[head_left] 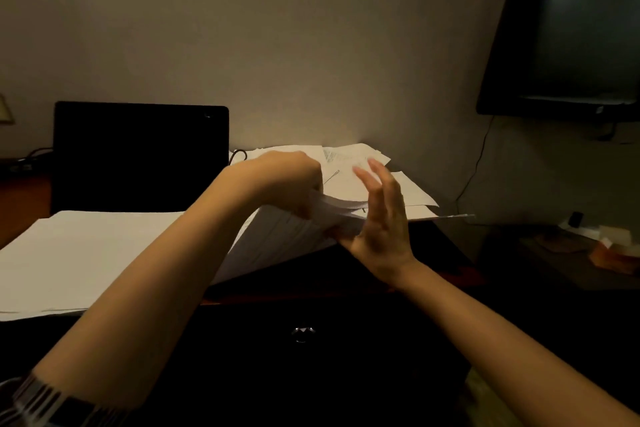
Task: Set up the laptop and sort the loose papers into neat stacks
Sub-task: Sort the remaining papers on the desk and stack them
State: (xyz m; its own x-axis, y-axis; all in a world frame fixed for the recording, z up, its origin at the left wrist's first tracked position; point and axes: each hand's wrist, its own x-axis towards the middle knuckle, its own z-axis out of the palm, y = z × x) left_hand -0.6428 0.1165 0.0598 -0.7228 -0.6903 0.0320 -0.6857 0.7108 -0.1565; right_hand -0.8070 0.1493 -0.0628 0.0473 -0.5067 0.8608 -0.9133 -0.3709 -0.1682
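A laptop (140,156) stands open at the back left of the desk, its screen dark. A thick stack of white papers (277,243) is tilted up at the desk's right part. My left hand (287,180) curls over the stack's upper edge and grips it. Beside the stack's right edge, my right hand (379,215) is held upright with straight fingers, its palm against the sheets. Loose sheets (356,163) lie fanned out behind both hands near the wall. A broad flat layer of white paper (79,253) covers the desk's left part.
The dark desk's front holds a drawer with a metal knob (303,334). A dark television (571,31) hangs on the wall at upper right, a cable (479,163) running down from it. A low side table (571,253) with small objects stands at right.
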